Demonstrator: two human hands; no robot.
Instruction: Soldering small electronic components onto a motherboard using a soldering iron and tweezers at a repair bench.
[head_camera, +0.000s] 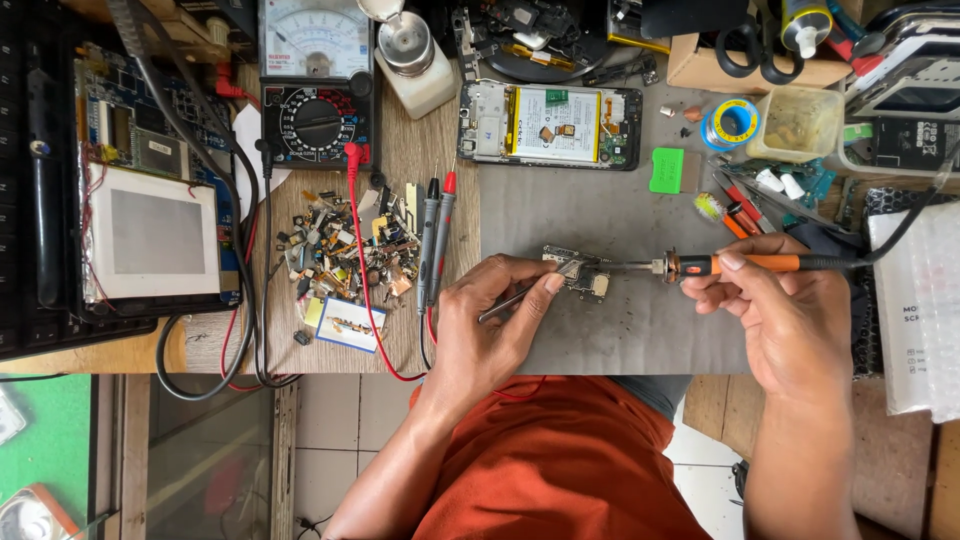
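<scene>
Crowding the small board (580, 272): scrap parts (345, 250).

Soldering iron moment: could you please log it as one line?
left hand: tweezers on small circuit board | right hand: soldering iron, tip at board | grey mat

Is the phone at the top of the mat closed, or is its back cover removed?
Open. The phone lies with its back cover off: the battery and inner boards are exposed.
</scene>
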